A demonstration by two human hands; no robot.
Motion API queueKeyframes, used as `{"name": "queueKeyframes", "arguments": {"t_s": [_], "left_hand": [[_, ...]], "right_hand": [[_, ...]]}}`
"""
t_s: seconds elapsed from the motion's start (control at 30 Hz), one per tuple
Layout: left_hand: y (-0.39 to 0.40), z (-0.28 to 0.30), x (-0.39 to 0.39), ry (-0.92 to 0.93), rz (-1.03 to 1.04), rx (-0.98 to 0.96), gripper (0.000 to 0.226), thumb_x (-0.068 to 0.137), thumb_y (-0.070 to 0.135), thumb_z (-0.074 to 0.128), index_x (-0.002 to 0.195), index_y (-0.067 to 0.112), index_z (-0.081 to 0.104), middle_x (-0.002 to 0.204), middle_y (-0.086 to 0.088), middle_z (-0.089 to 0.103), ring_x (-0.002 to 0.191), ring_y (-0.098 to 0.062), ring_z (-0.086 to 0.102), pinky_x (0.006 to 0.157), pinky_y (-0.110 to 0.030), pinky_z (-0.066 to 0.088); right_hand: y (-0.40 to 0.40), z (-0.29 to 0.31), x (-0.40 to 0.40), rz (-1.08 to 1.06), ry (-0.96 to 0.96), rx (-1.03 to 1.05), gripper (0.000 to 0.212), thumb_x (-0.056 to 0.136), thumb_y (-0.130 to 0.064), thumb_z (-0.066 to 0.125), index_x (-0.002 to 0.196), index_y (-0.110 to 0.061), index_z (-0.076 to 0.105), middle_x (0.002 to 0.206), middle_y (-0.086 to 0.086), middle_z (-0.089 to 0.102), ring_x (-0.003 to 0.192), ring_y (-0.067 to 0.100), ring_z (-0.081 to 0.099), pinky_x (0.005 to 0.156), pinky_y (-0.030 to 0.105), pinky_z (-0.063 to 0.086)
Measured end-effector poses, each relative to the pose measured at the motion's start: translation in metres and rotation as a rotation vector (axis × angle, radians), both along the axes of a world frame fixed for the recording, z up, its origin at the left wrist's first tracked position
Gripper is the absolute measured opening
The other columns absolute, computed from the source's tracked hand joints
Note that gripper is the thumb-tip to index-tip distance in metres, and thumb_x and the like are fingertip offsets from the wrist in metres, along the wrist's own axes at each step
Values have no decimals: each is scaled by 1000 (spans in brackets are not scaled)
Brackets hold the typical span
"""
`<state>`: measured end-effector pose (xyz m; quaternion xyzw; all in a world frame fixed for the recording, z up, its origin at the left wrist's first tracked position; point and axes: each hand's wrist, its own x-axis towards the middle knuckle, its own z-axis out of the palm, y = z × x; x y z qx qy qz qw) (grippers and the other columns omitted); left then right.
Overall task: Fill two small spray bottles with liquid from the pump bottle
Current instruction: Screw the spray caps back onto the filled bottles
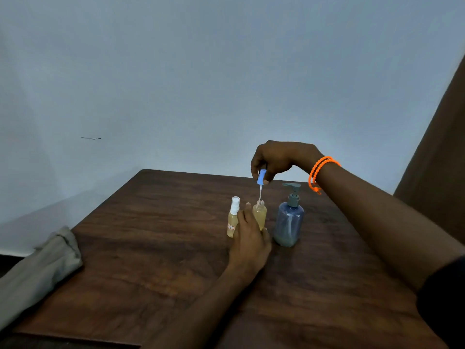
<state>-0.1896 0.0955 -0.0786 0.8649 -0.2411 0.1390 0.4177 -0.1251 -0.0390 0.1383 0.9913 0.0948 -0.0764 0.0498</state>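
My right hand (273, 161) pinches the blue spray cap (261, 177) by its head, well above the desk (151, 260). The cap's thin dip tube (260, 195) hangs down from it, leaning slightly left, with its lower end at the open neck of the uncapped spray bottle (260, 215). That bottle stands upright and holds yellowish liquid to about its shoulder. My left hand (249, 238) steadies it from the near-left side, fingers resting against its wall; I cannot tell whether they curl round it.

The second spray bottle (233, 217), white cap on and also holding yellowish liquid, stands upright just left of the first. The pump bottle (288, 222) stands to the right, near but apart, liquid low in its base.

Judgement: both bottles appear filled; recapping is in hand. The neck lies directly below my right hand, and the tube's axis is nearly vertical, so a straight descent should seat the cap.

A folded grey cloth (37, 268) lies at the desk's near-left edge.
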Motion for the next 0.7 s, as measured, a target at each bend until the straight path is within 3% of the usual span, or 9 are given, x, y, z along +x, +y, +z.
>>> {"name": "queueKeyframes", "arguments": {"t_s": [0.17, 0.33, 0.5, 0.63, 0.7], "left_hand": [[1, -6, 2, -9, -35, 13, 66, 98, 28, 59, 154, 18, 25, 150, -4, 43, 120, -18, 57, 94, -34, 54], [-2, -9, 0, -52, -82, 2, 69, 98, 30, 60, 155, 23, 22, 139, -2, 45, 113, -16, 58, 88, -34, 57], [1, -14, 5, -47, -78, -64, 61, 95, 30, 61, 149, 20, 34, 133, 0, 53, 97, -2, 49, 83, -25, 52], [1, -17, 13, -143, -33, -28, 64, 92, 36, 50, 152, 21, 36, 136, 4, 51, 118, -3, 40, 102, -12, 28], [3, -17, 15, -137, -36, -71, 57, 91, 32, 52, 146, 16, 43, 139, 0, 51, 126, -7, 35, 106, -21, 38]], "right_hand": [[-3, 12, 1, -16, -51, 17, 25, 86, -9, 86, 106, -23, 80, 97, -3, 70, 92, 17, 60, 69, 24, 43], [-3, 19, -1, -38, -50, 0, 27, 86, -5, 84, 109, -18, 82, 103, 2, 74, 93, 17, 61, 68, 20, 44], [8, -6, 3, -48, -2, -38, 31, 83, -4, 86, 111, -17, 82, 107, 5, 77, 96, 18, 63, 81, 29, 51], [18, -32, 6, -63, 42, -76, 34, 79, 1, 85, 110, -14, 81, 102, 4, 74, 97, 20, 63, 85, 32, 53], [22, -40, 8, -81, 56, -74, 34, 78, 4, 83, 107, -12, 81, 98, 2, 72, 93, 21, 62, 78, 31, 53]]}}
